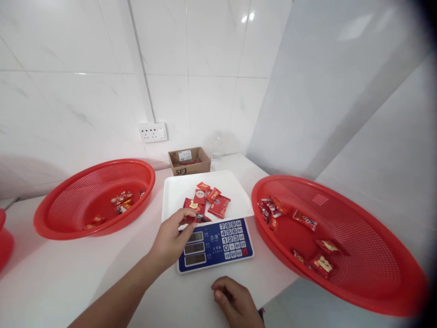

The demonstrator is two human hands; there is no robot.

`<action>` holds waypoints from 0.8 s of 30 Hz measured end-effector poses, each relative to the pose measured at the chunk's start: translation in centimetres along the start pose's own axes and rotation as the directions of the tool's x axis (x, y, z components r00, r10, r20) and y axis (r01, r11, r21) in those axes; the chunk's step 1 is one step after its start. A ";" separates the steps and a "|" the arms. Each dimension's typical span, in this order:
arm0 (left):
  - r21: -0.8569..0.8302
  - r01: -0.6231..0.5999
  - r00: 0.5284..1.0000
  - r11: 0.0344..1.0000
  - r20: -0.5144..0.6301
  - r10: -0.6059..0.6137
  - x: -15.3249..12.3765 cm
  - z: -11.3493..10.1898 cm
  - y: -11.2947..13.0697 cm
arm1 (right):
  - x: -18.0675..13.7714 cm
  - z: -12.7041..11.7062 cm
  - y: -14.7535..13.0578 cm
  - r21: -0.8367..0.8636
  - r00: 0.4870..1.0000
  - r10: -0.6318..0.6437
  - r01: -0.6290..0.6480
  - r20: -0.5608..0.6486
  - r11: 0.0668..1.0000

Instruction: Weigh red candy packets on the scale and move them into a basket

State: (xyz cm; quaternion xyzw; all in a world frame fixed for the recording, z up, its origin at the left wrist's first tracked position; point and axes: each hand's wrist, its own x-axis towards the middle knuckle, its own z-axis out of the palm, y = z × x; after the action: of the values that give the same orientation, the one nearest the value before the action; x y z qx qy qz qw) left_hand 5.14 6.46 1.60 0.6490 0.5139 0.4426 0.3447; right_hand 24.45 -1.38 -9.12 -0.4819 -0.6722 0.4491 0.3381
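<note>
A white electronic scale with a blue keypad panel (215, 248) and a white weighing tray (177, 189) stands on the table. Several red candy packets (219, 206) lie in a loose pile on the tray. My left hand (172, 237) reaches over the panel's left side. Its thumb and fingertips pinch a small red and dark candy packet (201, 218) at the tray's front edge. In front of the scale, near the table's edge, my right hand (235, 300) is loosely curled, and I see nothing in it. The scale's displays are too dim to read.
On the right, a big red plastic basket (392, 269) with several candy packets overhangs the table edge. Another red basket (71, 200) with a few packets stands left. An open cardboard box (191, 167) sits behind the tray, below a wall socket (153, 132).
</note>
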 end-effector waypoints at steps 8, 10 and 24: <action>-0.302 0.090 0.996 0.949 0.022 -0.088 -0.3 0.4 3.0 | 0.0 0.0 0.2 -0.039 1.000 -0.027 0.026 0.000 0.999; -0.335 0.098 0.995 0.937 0.015 -0.099 -0.6 0.2 3.4 | 0.0 0.1 0.2 -0.042 1.000 -0.028 0.027 -0.007 0.999; 0.147 -0.094 0.995 0.985 0.054 0.087 0.5 -0.1 1.8 | -0.1 0.2 0.2 -0.103 0.999 -0.054 0.054 0.002 0.993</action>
State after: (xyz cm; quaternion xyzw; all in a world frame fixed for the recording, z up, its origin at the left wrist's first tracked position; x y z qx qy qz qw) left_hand 5.73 6.50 3.33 0.7061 0.5073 0.4024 0.2867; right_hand 24.34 -1.52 -9.37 -0.4804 -0.7070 0.4046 0.3250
